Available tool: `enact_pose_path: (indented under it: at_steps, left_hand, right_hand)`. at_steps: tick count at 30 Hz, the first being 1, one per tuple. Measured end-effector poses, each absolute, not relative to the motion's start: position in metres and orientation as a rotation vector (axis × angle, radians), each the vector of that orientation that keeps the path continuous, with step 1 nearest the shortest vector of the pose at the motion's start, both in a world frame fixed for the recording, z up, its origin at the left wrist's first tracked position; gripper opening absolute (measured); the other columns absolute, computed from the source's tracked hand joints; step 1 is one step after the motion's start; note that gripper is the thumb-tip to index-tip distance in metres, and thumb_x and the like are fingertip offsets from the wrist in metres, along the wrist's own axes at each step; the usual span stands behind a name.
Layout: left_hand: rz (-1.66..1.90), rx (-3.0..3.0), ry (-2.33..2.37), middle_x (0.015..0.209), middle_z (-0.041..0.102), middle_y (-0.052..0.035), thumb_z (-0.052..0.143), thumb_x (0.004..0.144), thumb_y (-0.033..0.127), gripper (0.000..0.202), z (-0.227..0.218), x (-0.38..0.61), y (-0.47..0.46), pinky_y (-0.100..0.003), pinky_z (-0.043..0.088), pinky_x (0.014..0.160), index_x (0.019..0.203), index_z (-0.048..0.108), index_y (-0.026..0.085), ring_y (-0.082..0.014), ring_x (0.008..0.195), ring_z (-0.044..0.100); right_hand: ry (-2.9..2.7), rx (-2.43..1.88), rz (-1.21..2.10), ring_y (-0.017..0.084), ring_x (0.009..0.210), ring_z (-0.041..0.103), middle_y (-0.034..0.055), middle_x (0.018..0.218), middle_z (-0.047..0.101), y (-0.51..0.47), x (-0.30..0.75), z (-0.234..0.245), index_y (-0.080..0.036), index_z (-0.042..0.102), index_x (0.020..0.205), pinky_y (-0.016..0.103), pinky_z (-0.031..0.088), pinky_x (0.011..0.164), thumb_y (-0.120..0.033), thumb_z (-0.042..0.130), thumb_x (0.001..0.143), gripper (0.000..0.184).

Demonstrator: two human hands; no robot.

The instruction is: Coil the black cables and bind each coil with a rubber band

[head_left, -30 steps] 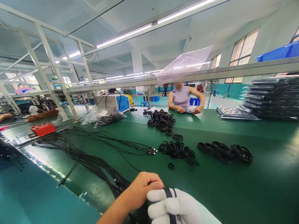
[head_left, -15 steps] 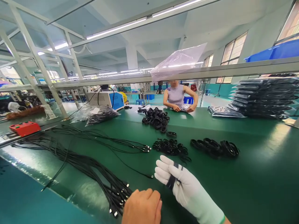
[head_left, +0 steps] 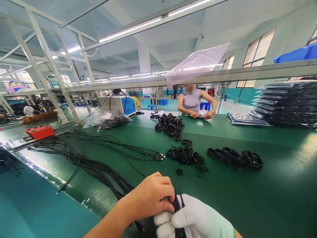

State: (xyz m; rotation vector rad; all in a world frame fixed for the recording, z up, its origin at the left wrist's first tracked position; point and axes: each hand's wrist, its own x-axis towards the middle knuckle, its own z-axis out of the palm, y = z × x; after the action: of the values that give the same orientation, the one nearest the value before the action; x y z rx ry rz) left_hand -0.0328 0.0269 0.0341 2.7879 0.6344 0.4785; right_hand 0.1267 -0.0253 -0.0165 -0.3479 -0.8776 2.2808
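Note:
My bare left hand (head_left: 158, 195) is at the lower middle, its fingers curled against a looped black cable (head_left: 177, 205). On the right, my white-gloved right hand (head_left: 195, 216) is closed around the same looped cable, with strands running vertically between the two hands. Part of the cable is hidden by the fingers and the lower frame edge. Beneath my left wrist, a bundle of straight black cables (head_left: 99, 168) runs off to the left. A small black ring (head_left: 179, 172) lies on the green table just beyond my hands.
Beyond are a pile of small black bands (head_left: 185, 156), coiled cables (head_left: 170, 124) and larger black coils (head_left: 234, 158). More cables (head_left: 138, 150) lie left, near a red box (head_left: 40, 132). Bagged stacks (head_left: 284, 105) stand right. A person (head_left: 194, 102) handles a bag across the table.
My left hand has moved up and right from the cable ends to the gloved hand. The gloved hand has lowered with the cable. The view has shifted slightly left.

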Motion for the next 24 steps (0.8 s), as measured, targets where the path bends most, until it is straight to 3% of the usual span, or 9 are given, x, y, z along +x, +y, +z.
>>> enact_pose_path:
  at_steps: [3,6,11,16,17,19,24]
  left_hand:
    - [0.657,2.825,0.664,0.087,0.064,0.0003,0.065,0.081,0.015,0.008,0.031,-0.036,0.027,-0.026,0.037,0.080,0.074,0.064,0.019,-0.0153,0.087,0.054]
    - [0.768,3.008,0.693,0.091,0.064,-0.0017,0.057,0.084,0.010,0.014,0.032,-0.038,0.023,-0.029,0.035,0.075,0.075,0.063,0.019,-0.0166,0.085,0.051]
    - [0.395,3.112,0.599,0.069,0.059,0.0001,0.060,0.083,0.015,0.020,0.045,-0.030,0.022,-0.026,0.033,0.061,0.063,0.057,0.017,-0.0148,0.069,0.049]
    - [0.259,2.201,0.754,0.062,0.057,0.0050,0.066,0.074,0.016,0.009,0.044,-0.028,0.034,-0.018,0.036,0.052,0.066,0.064,0.019,-0.0093,0.057,0.051]
    - [0.279,1.995,0.799,0.061,0.057,0.0054,0.066,0.072,0.018,0.002,0.039,-0.029,0.035,-0.018,0.036,0.050,0.070,0.065,0.018,-0.0093,0.055,0.050]
    - [0.363,1.699,0.854,0.059,0.055,0.0058,0.065,0.069,0.021,0.009,0.024,-0.029,0.031,-0.019,0.037,0.048,0.077,0.064,0.016,-0.0090,0.050,0.047]
    - [0.590,1.550,0.829,0.062,0.046,0.0070,0.055,0.076,0.021,0.014,-0.005,-0.029,0.009,-0.018,0.029,0.049,0.088,0.059,0.015,-0.0071,0.053,0.037]
  right_hand:
    - [-0.664,-0.388,2.305,0.009,0.056,0.050,-0.0017,0.064,0.048,-0.027,0.123,-0.014,-0.009,0.061,0.079,0.025,0.040,0.065,-0.018,0.073,0.065,0.021]
    - [-0.618,-0.363,2.328,0.008,0.056,0.048,-0.0023,0.062,0.045,-0.027,0.122,-0.017,-0.008,0.059,0.076,0.023,0.037,0.062,-0.018,0.073,0.064,0.021]
    - [-0.691,-0.392,2.337,0.013,0.064,0.056,0.0039,0.069,0.057,-0.029,0.129,-0.032,-0.006,0.063,0.086,0.029,0.041,0.070,-0.024,0.072,0.069,0.026]
    - [-0.546,-0.340,2.493,0.009,0.061,0.052,-0.0008,0.068,0.058,-0.032,0.135,-0.036,-0.011,0.061,0.087,0.026,0.041,0.073,-0.028,0.074,0.070,0.027]
    - [-0.544,-0.335,2.489,0.009,0.064,0.054,0.0000,0.069,0.059,-0.033,0.134,-0.035,-0.011,0.061,0.088,0.027,0.041,0.074,-0.026,0.075,0.069,0.028]
    - [-0.588,-0.326,2.432,0.014,0.075,0.059,0.0030,0.074,0.063,-0.033,0.133,-0.034,-0.011,0.061,0.090,0.031,0.041,0.079,-0.026,0.076,0.068,0.031]
    - [-0.991,-0.442,2.340,0.019,0.087,0.062,0.0057,0.087,0.067,-0.026,0.140,-0.030,-0.013,0.062,0.097,0.039,0.045,0.083,-0.041,0.067,0.078,0.034]
